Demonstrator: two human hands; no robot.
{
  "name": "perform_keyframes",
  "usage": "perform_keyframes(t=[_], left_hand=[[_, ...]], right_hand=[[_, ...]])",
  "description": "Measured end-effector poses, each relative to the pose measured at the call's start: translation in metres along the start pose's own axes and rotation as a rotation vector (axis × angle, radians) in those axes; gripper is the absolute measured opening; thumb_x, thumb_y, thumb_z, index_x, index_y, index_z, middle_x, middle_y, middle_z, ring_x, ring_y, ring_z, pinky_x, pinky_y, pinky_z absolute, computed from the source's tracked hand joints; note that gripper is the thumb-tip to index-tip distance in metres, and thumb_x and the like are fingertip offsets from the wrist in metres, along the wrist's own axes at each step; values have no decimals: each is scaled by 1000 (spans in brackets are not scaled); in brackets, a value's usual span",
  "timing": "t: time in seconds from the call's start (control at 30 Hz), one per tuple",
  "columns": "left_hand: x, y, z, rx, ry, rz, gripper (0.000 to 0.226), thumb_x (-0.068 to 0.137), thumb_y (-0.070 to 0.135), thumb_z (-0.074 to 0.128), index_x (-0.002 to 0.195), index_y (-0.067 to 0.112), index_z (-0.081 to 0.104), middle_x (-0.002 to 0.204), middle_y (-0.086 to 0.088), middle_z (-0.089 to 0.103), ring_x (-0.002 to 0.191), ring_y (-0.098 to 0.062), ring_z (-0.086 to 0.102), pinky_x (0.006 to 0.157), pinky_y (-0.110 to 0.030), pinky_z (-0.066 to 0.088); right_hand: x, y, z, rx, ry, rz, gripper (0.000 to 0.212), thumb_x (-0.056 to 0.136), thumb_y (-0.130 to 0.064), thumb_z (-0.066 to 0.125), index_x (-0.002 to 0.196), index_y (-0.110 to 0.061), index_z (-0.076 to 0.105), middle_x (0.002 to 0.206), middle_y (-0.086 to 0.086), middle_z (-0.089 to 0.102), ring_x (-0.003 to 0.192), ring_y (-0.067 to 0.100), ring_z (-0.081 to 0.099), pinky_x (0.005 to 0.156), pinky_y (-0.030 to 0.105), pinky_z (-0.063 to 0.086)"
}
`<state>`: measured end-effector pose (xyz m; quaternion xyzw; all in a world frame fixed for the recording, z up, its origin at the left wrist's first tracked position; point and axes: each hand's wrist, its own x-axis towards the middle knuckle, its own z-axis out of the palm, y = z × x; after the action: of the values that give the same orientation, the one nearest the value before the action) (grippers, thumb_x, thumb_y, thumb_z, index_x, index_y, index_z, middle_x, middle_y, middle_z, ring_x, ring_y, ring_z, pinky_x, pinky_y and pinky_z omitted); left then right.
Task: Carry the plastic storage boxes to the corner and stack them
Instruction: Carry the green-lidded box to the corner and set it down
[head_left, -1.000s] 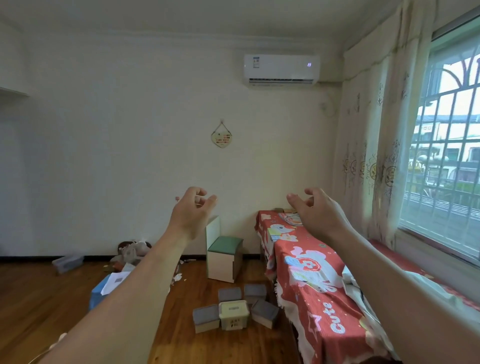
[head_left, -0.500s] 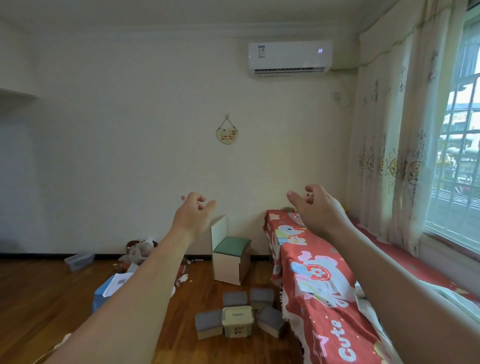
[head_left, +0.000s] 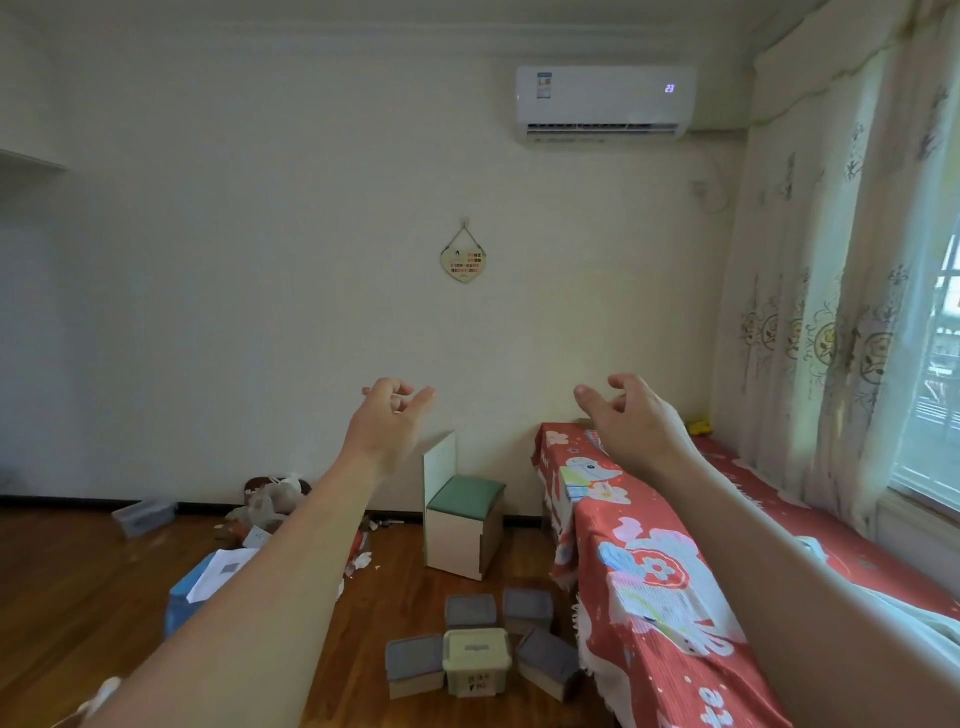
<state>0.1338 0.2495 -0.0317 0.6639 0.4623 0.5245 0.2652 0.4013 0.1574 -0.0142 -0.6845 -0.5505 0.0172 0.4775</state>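
My left hand (head_left: 390, 422) and right hand (head_left: 631, 422) are raised in front of me, well apart, fingers loosely curled, holding nothing. Below them on the wood floor (head_left: 78, 582), five plastic storage boxes (head_left: 475, 659) sit in a tight cluster: one cream box (head_left: 476, 660) at the front, four grey-lidded boxes (head_left: 527, 609) around it. The cluster lies just beside the fringed edge of the red cloth (head_left: 654, 587), which covers a long surface along the window side. To my left, bare floor extends toward the far wall. Further off, a blue bin with papers (head_left: 200, 584) stands near a litter pile. A small white cabinet (head_left: 464, 525) stands near the far wall (head_left: 260, 260), close to the cloth's end. A clear container (head_left: 143, 515) lies at the baseboard.
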Motion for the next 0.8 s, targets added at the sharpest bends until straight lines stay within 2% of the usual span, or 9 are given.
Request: perform_keyframes(t=[0.1, 0.37, 0.5, 0.53, 0.63, 0.7, 0.8], left_hand=[[37, -18, -2, -5, -11, 5, 37, 92, 51, 55, 113, 21, 53, 104, 5, 60, 101, -13, 57, 80, -31, 43], [127, -54, -4, -29, -35, 13, 38, 93, 49, 56, 114, 18, 53, 103, 6, 60, 101, -13, 57, 90, -35, 45], [149, -72, 6, -36, -73, 40, 38, 92, 49, 56, 113, 18, 53, 98, 6, 60, 97, -11, 57, 82, -32, 44], [154, -77, 8, -39, -80, 41, 38, 92, 50, 56, 113, 18, 53, 98, 7, 60, 96, -9, 57, 79, -30, 43], [172, -92, 12, -43, -96, 19, 36, 92, 49, 56, 110, 19, 54, 98, 10, 59, 95, -4, 55, 73, -27, 40], [180, -103, 15, -35, -101, 4, 34, 93, 48, 56, 109, 18, 56, 96, 11, 58, 94, -1, 55, 71, -24, 40], [193, -120, 26, -21, -97, -12, 32, 94, 46, 56, 107, 17, 57, 91, 10, 60, 83, 13, 52, 67, -17, 37]], right_hand=[[26, -12, 32, 12, 3, 4, 70, 93, -65, 47, 145, -19, 42, 81, -20, 54, 76, 1, 49, 79, 32, 38], [81, -27, 97, -37, 35, -7, 68, 94, -63, 45, 145, -18, 42, 78, -14, 58, 80, 7, 54, 81, 33, 39], [93, -20, 114, -92, 18, 16, 70, 94, -64, 44, 146, -17, 41, 98, -7, 64, 108, 22, 59, 93, 41, 46], [97, -18, 118, -99, 25, 20, 70, 94, -64, 44, 145, -17, 41, 96, -8, 63, 110, 24, 58, 94, 41, 46], [113, -14, 132, -98, 51, 33, 67, 95, -62, 45, 144, -16, 43, 72, -16, 52, 91, 14, 53, 86, 35, 42], [120, -8, 141, -117, 45, 37, 67, 95, -62, 45, 145, -16, 43, 71, -17, 50, 84, 10, 51, 84, 35, 42], [133, 6, 157, -127, 38, 47, 67, 95, -61, 45, 144, -16, 43, 72, -14, 53, 76, 3, 52, 79, 30, 42]])
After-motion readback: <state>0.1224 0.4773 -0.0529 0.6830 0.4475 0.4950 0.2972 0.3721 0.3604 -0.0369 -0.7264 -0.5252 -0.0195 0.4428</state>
